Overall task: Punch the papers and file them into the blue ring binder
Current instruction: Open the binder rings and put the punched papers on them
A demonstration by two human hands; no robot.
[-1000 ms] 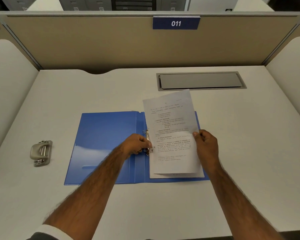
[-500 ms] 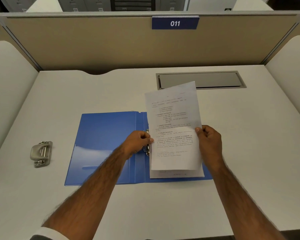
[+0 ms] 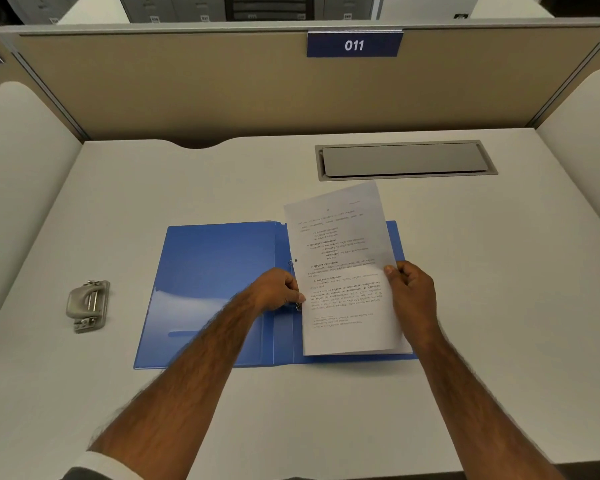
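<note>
Binder as reference. Hole punch (image 3: 88, 305) sits well left of the binder (image 3: 215, 292), apart from it, bare desk (image 3: 118, 202) between and all around it.

Binder lies open flat, left cover bare and blue, its front edge near the desk's front edge but not over it. Wide free desk behind it up to the partition.

Left hand (image 3: 278, 289) rests over the binder spine, fingers curled together and pinching the left edge of the paper (image 3: 343, 271) just by the rings (image 3: 293, 265). A punched hole shows on the sheet's left margin, right beside the upper ring; can't tell if the ring is through it.

Paper is over the binder's right half, tilted, top edge reaching past the binder's back edge toward the grey cable flap (image 3: 406, 160), not touching it. More sheets lie under it on the right cover.

Right hand (image 3: 413, 292) clamps the paper's right edge, thumb on top, fingers beneath. Open desk right of the binder, nothing there.

Versus half a second back: sheet's top edge has dropped, no longer overlapping the cable flap; left margin is closer to the rings. Punch and binder unmoved.
</note>
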